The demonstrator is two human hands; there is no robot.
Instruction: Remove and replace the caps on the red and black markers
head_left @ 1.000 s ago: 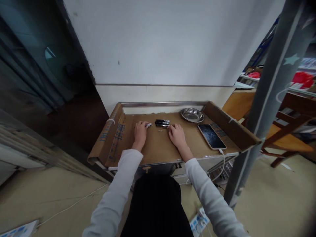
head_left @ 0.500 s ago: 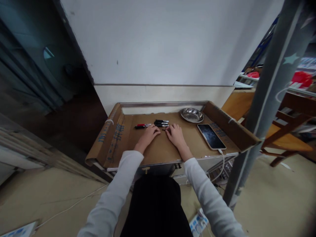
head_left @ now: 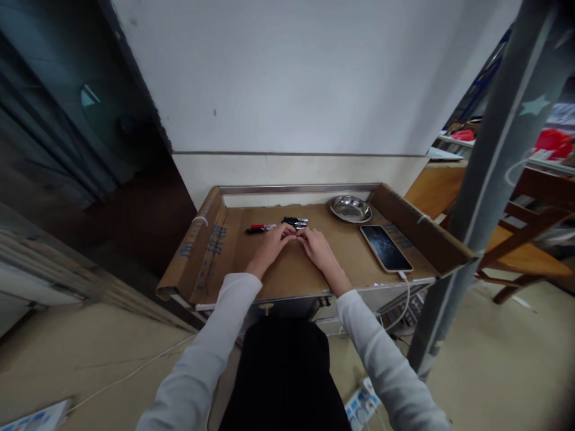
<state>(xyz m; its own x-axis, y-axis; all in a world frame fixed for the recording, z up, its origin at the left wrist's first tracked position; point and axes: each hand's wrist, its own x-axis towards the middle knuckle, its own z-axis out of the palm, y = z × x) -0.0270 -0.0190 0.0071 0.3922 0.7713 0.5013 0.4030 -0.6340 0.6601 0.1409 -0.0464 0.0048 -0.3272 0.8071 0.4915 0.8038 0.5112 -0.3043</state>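
My left hand and my right hand meet over the middle of the cardboard-lined tabletop. Both are closed, thumbs and fingers pinched together at the tips. Whatever they pinch is too small and too covered to name. Just behind the fingertips lie several black pens with clear or silvery ends, partly hidden by the hands. To the left of them, a red and black pen lies crosswise, close to my left hand.
A shallow round metal dish stands at the back right. In front of it lies a phone with a white charging cable hanging over the front edge. Raised cardboard flaps border both sides. A grey post rises at the right.
My hands have come together, with the fingertips now meeting. A small dark thin piece that showed at my right fingertips is now hidden. The dish, phone and red pen have stayed put.
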